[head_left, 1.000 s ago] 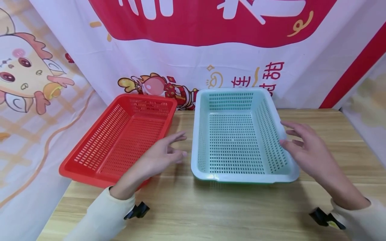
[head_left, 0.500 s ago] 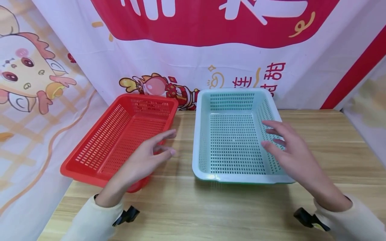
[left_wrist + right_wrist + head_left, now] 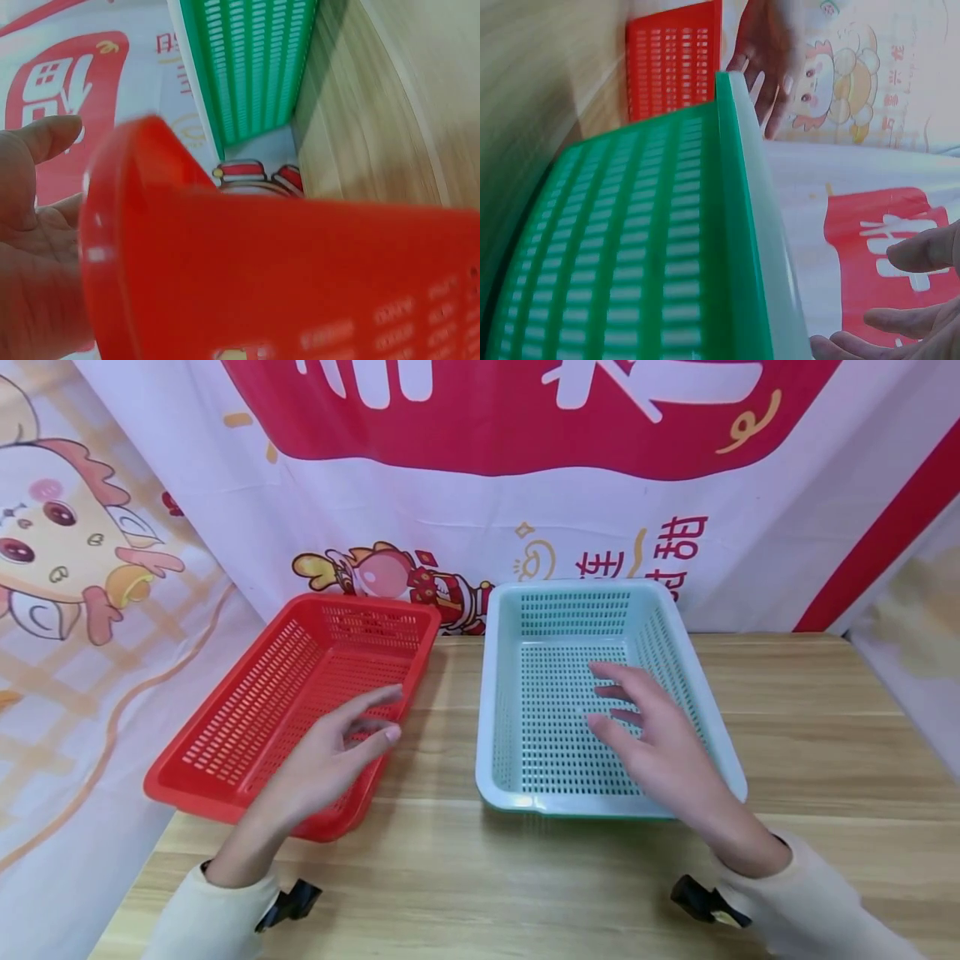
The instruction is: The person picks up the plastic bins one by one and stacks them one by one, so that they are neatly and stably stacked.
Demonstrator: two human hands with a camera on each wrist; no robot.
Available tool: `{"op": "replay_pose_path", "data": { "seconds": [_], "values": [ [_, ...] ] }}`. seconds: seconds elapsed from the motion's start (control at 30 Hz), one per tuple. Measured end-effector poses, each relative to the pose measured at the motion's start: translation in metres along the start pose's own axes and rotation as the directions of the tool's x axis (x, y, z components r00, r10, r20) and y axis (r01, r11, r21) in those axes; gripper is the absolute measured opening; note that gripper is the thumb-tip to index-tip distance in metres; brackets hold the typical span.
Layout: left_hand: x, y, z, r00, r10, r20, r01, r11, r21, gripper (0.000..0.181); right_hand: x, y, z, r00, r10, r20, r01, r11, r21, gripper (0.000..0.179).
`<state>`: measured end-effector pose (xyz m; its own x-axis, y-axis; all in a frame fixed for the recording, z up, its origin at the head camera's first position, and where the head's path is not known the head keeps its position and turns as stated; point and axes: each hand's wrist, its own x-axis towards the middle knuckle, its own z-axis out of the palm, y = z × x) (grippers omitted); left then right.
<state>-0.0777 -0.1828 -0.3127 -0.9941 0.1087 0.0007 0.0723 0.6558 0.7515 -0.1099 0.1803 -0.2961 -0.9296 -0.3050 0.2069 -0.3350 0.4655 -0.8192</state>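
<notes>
Currently, a perforated red basket (image 3: 300, 710) sits slanted on the wood-grained counter (image 3: 465, 893), and apart from it, at its three o'clock, stands a mint basket (image 3: 555, 718) whose outer wall shows bright green in both wrist views. The left hand (image 3: 330, 756) hangs by the red basket's rim at four o'clock; its grip is slack, fingers lightly bent and holding nothing, though whether it touches the rim I cannot tell. Over the mint basket, at its four o'clock, the right hand (image 3: 656, 735) hovers with an equally slack, unfilled grip, thumb apart from the fingers. Both wrists come out of cream sleeves (image 3: 217, 910), each with a black piece (image 3: 296, 902) beside it. Toward twelve o'clock hangs a white backdrop (image 3: 450, 510) with a red panel (image 3: 480, 443); toward ten, a cloth printed with a cartoon creature (image 3: 67, 535).
</notes>
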Motion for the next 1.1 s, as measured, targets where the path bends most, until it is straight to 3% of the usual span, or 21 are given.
{"op": "replay_pose_path", "data": {
  "seconds": [0.33,0.63,1.1],
  "values": [
    [-0.008,-0.018,-0.021,0.999,0.001,-0.038,0.000,1.000,0.025,0.060,0.016,-0.015,0.037,0.999,-0.009,0.048,0.004,0.993,0.119,0.055],
    [-0.008,-0.044,-0.043,0.995,-0.006,-0.101,0.010,0.999,0.045,0.061,0.024,-0.034,0.072,0.995,0.006,0.095,-0.028,0.972,0.235,0.057],
    [-0.016,-0.084,-0.080,0.979,-0.112,-0.172,0.128,0.988,0.081,0.064,0.035,-0.051,0.120,0.990,-0.005,0.143,-0.050,0.922,0.383,0.058]
  ]
}}
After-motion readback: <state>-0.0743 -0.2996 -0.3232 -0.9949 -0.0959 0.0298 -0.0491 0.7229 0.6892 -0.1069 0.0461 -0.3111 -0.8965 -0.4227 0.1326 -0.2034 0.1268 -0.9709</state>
